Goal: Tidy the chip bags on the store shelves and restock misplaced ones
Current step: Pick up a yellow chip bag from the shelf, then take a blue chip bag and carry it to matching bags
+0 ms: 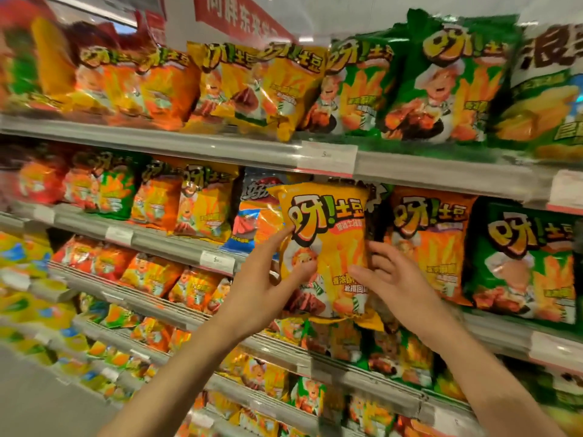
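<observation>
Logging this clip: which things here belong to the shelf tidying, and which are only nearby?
In the job:
yellow chip bag, held by left hand and right hand
orange bag beside it
blue bag behind it

Only nearby:
price tag
red sign

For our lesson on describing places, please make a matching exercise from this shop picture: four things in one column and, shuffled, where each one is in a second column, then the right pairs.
Things
1. yellow bag
2. orange bag
3. blue bag
4. price tag

Places
A. behind the held bag, to its left
B. on the shelf edge above the held bag
C. between the left hand and the right hand
D. on the shelf, just right of the held bag

Pairs: 1-C, 2-D, 3-A, 4-B
</observation>
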`<move>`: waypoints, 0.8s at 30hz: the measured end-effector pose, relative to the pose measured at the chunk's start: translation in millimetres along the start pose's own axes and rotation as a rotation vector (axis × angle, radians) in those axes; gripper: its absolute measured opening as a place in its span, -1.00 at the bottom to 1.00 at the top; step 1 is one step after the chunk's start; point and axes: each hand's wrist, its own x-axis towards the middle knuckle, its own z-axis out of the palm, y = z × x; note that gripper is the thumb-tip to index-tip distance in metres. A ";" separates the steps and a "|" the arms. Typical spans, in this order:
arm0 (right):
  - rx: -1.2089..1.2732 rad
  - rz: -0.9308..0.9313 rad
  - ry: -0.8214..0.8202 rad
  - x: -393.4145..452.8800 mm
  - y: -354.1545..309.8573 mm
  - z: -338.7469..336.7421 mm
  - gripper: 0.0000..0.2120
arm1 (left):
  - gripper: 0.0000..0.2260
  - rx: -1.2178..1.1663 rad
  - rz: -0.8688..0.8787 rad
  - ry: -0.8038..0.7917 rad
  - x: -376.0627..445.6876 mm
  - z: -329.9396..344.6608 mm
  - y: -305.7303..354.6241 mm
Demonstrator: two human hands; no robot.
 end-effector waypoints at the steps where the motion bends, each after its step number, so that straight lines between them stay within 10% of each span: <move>1: -0.002 -0.002 -0.006 8.4 -0.4 8.1 -0.49 | -0.41 -0.002 0.003 0.000 5.7 -6.6 -8.9; 24: -0.024 0.027 0.270 81.5 -47.6 237.6 -0.48 | -0.42 -0.205 0.144 -0.244 94.7 -184.0 -171.7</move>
